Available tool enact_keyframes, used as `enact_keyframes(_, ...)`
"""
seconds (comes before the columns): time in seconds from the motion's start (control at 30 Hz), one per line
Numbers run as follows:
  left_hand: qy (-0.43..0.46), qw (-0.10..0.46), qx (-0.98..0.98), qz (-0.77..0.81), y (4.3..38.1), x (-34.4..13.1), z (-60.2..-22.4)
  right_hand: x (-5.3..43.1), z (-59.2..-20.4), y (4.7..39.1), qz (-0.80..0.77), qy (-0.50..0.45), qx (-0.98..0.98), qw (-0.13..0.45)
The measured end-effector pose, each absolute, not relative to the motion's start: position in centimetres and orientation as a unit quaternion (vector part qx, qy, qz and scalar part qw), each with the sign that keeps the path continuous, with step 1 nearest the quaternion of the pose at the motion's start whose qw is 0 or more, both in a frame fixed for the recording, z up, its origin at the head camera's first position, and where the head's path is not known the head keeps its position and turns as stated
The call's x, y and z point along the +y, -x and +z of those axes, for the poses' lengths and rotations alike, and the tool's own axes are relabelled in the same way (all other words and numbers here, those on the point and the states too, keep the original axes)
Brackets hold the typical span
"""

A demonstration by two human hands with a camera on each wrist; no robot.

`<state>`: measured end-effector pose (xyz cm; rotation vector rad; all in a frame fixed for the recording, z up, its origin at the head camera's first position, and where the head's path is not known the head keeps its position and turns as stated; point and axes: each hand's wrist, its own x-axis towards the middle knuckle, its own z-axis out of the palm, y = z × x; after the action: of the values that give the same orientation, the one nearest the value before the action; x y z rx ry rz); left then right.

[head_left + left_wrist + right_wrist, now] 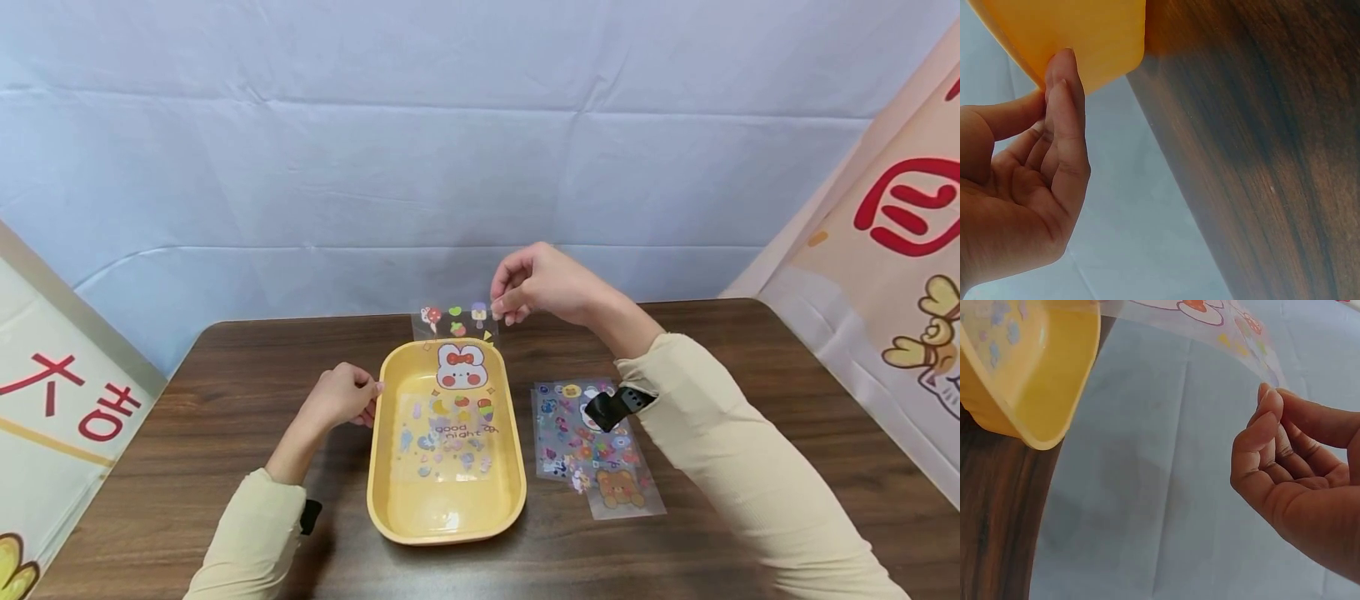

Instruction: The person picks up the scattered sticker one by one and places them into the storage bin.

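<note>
A clear sticker sheet (461, 368) with a white bunny, a red bow and "good night" lettering extends over the far part of a yellow tray (435, 521). My right hand (551, 283) pinches the sheet's far right corner between thumb and fingertips, above the table's back edge. In the right wrist view the sheet (1210, 328) curves up toward those fingertips. My left hand (341, 396) holds the tray's left rim, thumb at the edge and fingers against the outer wall (1107, 37). Pale bluish stickers (431, 442) show inside the tray, partly beneath the sheet.
Right of the tray, overlapping sticker sheets (555, 429) lie on the brown wooden table (247, 375), one bearing a brown bear (621, 487). My right forearm passes over their edge. A pale cloth (375, 183) hangs behind the table, with printed banners (915, 283) at the sides.
</note>
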<state>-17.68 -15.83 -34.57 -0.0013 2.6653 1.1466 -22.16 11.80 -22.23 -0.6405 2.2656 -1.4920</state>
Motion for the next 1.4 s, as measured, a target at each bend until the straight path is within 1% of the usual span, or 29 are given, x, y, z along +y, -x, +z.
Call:
enact_keyframes(0.6,0.010,0.121,0.913,0.389,17.6,-15.9,-34.5,10.9,-25.1,22.2,-0.540,0.206,0.789,0.208)
enact_keyframes(0.87,0.009,0.120,0.913,0.390,17.6,-15.9,-34.7,11.0,-26.4,22.4,-0.531,0.195,0.798,0.206)
enact_keyframes(1.4,0.007,0.126,0.910,0.394,17.6,-15.9,-34.6,11.2,-27.3,22.3,-0.509,0.200,0.809,0.216)
